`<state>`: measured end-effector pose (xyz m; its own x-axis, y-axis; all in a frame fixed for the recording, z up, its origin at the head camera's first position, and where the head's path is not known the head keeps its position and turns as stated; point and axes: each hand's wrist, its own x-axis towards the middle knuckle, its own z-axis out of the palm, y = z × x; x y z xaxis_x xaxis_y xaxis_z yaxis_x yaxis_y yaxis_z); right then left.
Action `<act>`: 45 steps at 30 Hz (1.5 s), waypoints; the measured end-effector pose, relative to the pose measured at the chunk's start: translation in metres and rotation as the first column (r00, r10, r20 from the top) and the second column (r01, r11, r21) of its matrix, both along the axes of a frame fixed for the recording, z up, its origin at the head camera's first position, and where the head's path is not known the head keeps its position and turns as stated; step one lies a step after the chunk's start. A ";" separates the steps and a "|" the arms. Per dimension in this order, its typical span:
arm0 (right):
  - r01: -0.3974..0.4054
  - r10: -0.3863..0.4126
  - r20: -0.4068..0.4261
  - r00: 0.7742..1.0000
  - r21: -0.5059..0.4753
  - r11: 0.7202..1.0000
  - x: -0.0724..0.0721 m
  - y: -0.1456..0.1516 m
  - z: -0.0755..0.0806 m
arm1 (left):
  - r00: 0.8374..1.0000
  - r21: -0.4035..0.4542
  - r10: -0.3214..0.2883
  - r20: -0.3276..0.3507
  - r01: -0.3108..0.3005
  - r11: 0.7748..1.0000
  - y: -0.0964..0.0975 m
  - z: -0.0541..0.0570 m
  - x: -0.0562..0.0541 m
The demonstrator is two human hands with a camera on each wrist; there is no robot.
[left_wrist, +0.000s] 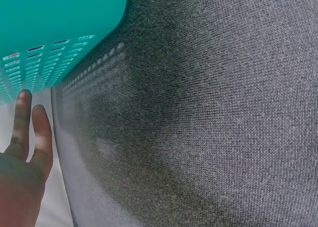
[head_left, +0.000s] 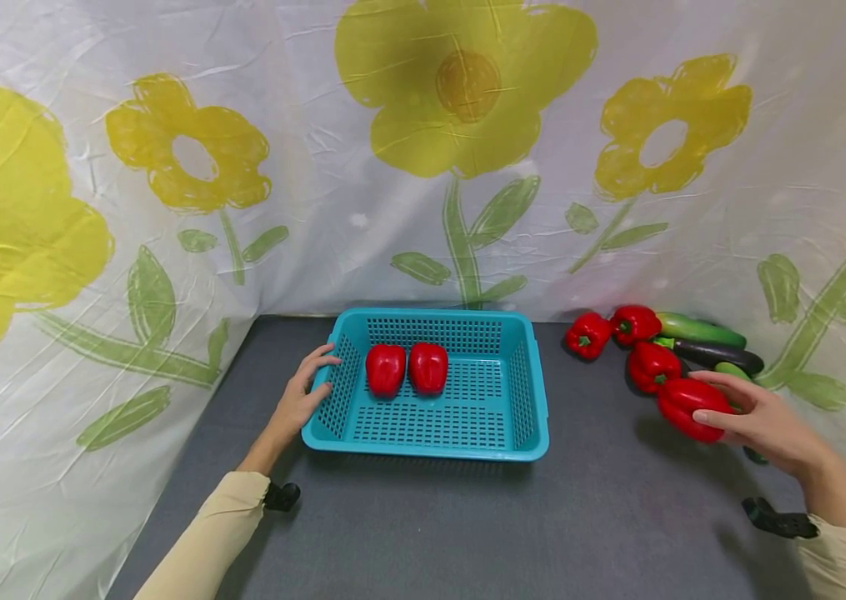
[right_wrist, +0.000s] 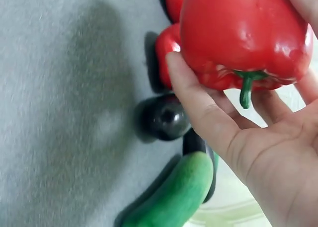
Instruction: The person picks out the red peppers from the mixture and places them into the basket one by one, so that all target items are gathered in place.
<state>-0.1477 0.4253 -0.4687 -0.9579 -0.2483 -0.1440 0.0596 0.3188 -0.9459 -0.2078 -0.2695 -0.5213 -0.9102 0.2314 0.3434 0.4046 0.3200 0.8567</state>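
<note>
My right hand (head_left: 775, 421) holds a red bell pepper (head_left: 693, 408) between thumb and fingers. In the right wrist view the held pepper (right_wrist: 243, 33) shows its green stem toward the palm, and its shadow falls on the table. My left hand (head_left: 300, 400) touches the left side of a blue plastic basket (head_left: 423, 455), its fingertips at the rim. The left wrist view has two straight fingers (left_wrist: 42, 132) beside the basket's slotted wall (left_wrist: 59, 18). Inside the basket, toward the left, two red bell peppers (head_left: 386, 370) lie side by side.
Right of the basket, several vegetables lie against the flowered cloth (head_left: 317, 208): red bell peppers (head_left: 588, 335), a cucumber (head_left: 700, 330) and a dark eggplant (head_left: 715, 355). Under the right hand, the right wrist view shows another green cucumber (right_wrist: 174, 192). A grey cloth covers the table (head_left: 423, 533).
</note>
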 end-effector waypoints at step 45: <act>-0.131 0.121 -0.130 0.984 -0.066 0.989 -0.062 -0.093 0.033 | 1.000 0.009 0.002 0.007 -0.002 1.000 0.001 0.000 0.001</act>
